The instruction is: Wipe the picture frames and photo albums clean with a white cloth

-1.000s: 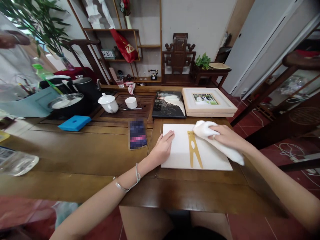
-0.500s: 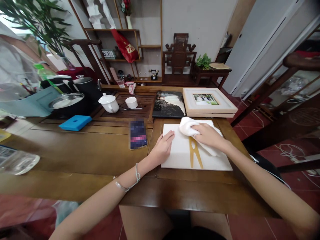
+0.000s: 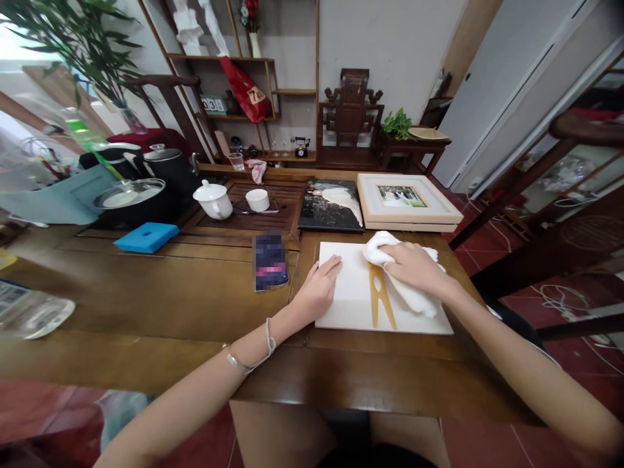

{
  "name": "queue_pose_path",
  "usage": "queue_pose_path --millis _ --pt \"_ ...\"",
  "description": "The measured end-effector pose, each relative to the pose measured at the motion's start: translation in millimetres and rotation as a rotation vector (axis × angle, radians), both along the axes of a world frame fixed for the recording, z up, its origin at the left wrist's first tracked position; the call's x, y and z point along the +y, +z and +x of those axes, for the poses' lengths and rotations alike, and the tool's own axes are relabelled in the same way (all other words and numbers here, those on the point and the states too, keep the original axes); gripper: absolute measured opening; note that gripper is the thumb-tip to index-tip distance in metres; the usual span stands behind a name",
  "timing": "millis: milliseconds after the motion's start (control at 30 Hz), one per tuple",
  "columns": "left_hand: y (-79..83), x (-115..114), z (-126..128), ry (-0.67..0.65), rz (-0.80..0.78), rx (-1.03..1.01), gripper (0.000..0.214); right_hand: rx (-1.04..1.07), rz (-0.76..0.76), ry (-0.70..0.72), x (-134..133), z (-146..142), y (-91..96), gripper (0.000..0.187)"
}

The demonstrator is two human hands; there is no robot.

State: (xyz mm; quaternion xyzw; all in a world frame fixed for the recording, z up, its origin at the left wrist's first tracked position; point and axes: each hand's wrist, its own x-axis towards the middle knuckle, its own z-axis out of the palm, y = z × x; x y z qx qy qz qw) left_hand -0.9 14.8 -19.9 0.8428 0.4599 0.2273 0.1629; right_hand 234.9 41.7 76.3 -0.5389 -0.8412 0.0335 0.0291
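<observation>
A flat white board lies on the wooden table in front of me. On it is a yellow, fork-legged shape, its top end partly covered by cloth. My left hand rests on the board's left edge with the fingers stretched out, holding nothing. Bunched under my right hand is a white cloth, pressed on the board's upper right part. The fingers close over the cloth, and its loose end spreads toward the board's right side.
Behind the board lie a dark photo panel and a pale framed picture. To the left are a phone, a blue block, a white lidded cup, a small white bowl and a black pot.
My right hand has slid the cloth a little to the right across the board, uncovering more of the board's upper middle. My left hand stays in place.
</observation>
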Motion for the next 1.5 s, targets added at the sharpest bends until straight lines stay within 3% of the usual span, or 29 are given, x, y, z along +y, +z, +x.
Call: queue_pose_path --millis 200,300,433,600,667,767,967,1033,1133,1200,1300,1500 --pt "1.8 2.3 -1.2 0.001 0.049 -0.023 0.046 0.079 -0.028 0.217 24.5 -68.5 -1.2 0.036" --pt "3.4 3.7 -2.3 -0.031 0.11 -0.038 0.041 0.087 -0.027 0.307 27.8 -83.7 -5.5 0.035" --pt "6.7 0.6 -1.9 -0.036 0.103 -0.058 0.043 0.053 -0.017 0.35 22.8 -61.2 -7.7 0.036" --pt "5.8 -4.9 1.0 0.023 -0.032 -0.078 0.045 -0.041 0.036 0.247 11.3 -12.5 -9.2 0.036" --pt "4.7 -5.2 2.2 0.046 -0.064 -0.098 0.044 -0.073 0.067 0.212 0.8 -8.7 -13.4 0.038" --pt "5.3 -3.4 2.6 0.057 -0.094 -0.14 0.045 -0.133 0.174 0.221 -27.5 -25.4 -24.1 0.036" --pt "10.4 1.2 1.0 0.069 -0.081 -0.203 0.042 -0.142 0.36 0.418 -107.7 -68.6 -39.0 0.021" --pt "11.6 0.3 1.2 0.074 -0.077 -0.185 0.042 -0.093 0.332 0.517 -127.8 -64.6 -34.7 0.018" --pt "13.7 -4.0 1.8 0.02 -0.078 -0.093 0.042 -0.021 0.176 0.616 -139.4 -41.3 -20.9 0.012" --pt "15.7 -7.4 1.9 -0.044 -0.069 -0.011 0.044 0.006 0.086 0.596 -132.9 -22.2 -12.2 0.012" --pt "18.5 -10.3 1.9 -0.086 -0.068 0.069 0.046 0.024 0.066 0.499 -104.2 -0.9 -9.1 0.026" --pt "20.8 -8.5 2.5 -0.071 -0.099 0.068 0.046 0.053 0.121 0.333 -27.7 -0.2 -27.4 0.044"
